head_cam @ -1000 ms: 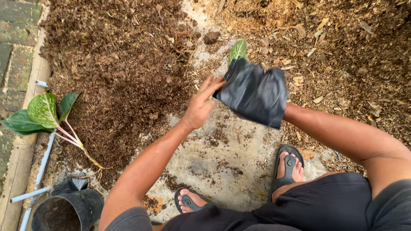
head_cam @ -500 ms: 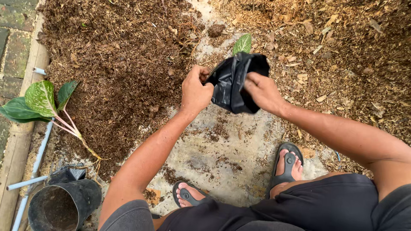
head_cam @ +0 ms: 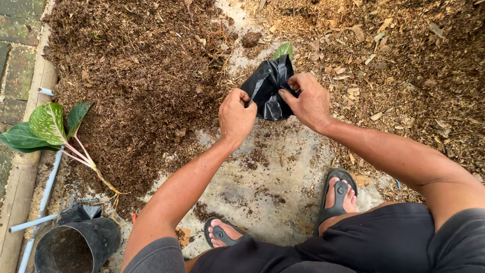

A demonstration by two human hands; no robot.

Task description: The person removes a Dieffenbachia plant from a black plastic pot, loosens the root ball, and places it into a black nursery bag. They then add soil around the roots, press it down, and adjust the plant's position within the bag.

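Black plastic bag between both hands; left hand and right hand each closed on its rim

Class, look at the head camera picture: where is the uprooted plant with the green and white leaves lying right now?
The uprooted plant lies at the left edge of the head view, on the dark soil pile's border, just above the black pot and well away from both hands.

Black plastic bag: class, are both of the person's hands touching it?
Touching. The head view shows the left hand and right hand pinching the black plastic bag at its rim.
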